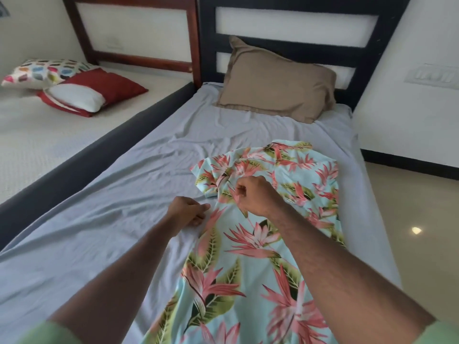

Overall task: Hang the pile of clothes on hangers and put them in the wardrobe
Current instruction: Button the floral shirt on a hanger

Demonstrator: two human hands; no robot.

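Blue cloth with big pink flowers and green leaves makes up the shirt [250, 244]. It lies flat on the grey bed sheet [104, 219]. The right hand [255, 196] pinches the shirt's front. The left hand [190, 212] rests at its edge, fingers loosely curled.

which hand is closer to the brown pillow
Right. The right hand pinches the floral shirt near its collar, farther up the bed toward the brown pillow. The left hand rests at the shirt's left edge, lower and farther from it.
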